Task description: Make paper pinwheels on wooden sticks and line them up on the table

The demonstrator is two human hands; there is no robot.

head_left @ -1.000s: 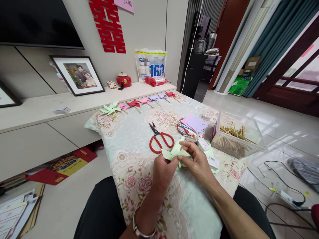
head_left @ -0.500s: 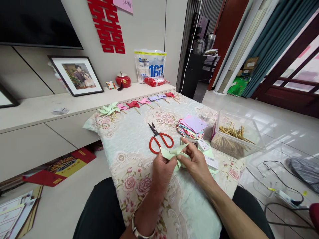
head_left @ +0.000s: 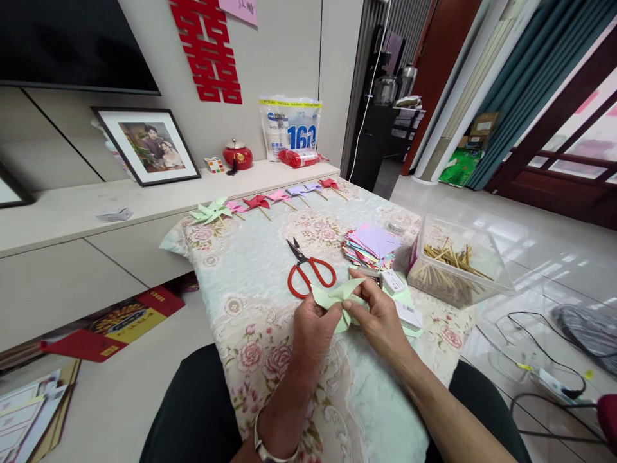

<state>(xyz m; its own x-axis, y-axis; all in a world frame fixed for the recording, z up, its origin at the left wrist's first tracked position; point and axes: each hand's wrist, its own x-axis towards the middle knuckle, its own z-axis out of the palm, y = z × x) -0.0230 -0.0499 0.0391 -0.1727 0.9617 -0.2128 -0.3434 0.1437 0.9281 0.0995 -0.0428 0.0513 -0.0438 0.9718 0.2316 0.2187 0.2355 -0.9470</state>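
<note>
Work low over the near part of the flowered bench [head_left: 263,273], to give the forearms some support, and well left of the clear box of sticks [head_left: 438,292]. Mind the scissors [head_left: 303,256], lying just far and left of the work with blades pointing away; best not to snag on the handles in turning. Split the job, in all likelihood: steady with the left hand [head_left: 313,326], gather and press with the right hand [head_left: 382,319]. Bend the folded green paper [head_left: 331,298] softly rather than creasing it flat; press only at the middle, to stop the corners springing loose, and shift just one grip at a time.

Held between both hands, with one pointed vane stretching far and right, another tip jutting left, and a piece hanging toward the near side. Clamped by the left fingers [head_left: 332,314] at the left and near edge, thumb uppermost; pinched by the right fingers [head_left: 355,310] at the middle and right. Thumbtips close together near the centre. Impossible to tell the exact hold of the hidden fingertips underneath.
</note>
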